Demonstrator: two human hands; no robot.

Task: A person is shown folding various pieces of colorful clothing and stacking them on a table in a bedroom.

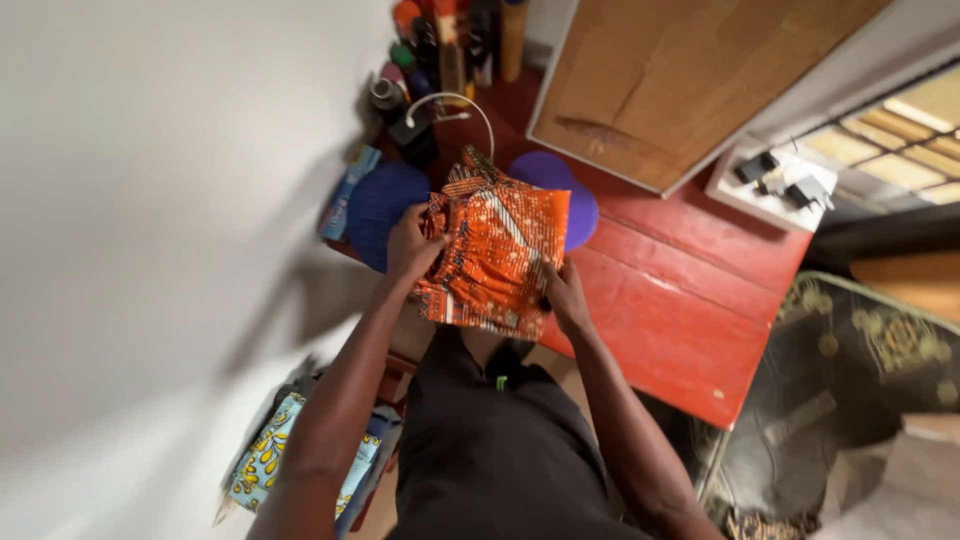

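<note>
Two hands hold one piece of orange cloth [495,258] with white and dark marks on it. The cloth is folded up into a thick bundle and is held up over the near edge of a red wooden table [680,300]. The left hand [412,245] grips the left side of the cloth, with the fingers curled tight around the edge. The right hand [565,297] holds the lower right corner, with the fingers closed on the cloth too. Both arms reach up from the bottom of the picture, and the person wears a dark top. Behind the cloth, on the table, lie two round flat things: a dark blue one [385,208] to the left and a purple one [570,195] to the right. The cloth hides part of each. A thin white curved wire [470,105] sits just past the cloth. At the far end of the table stand some bottles [440,40] close together. A light blue box [348,190] rests at the table's left edge, by the white wall. A tan wooden board [680,70] lies on the far right part of the table. Down low on the left is another cloth, blue and yellow [268,455], near the person's left arm.
</note>
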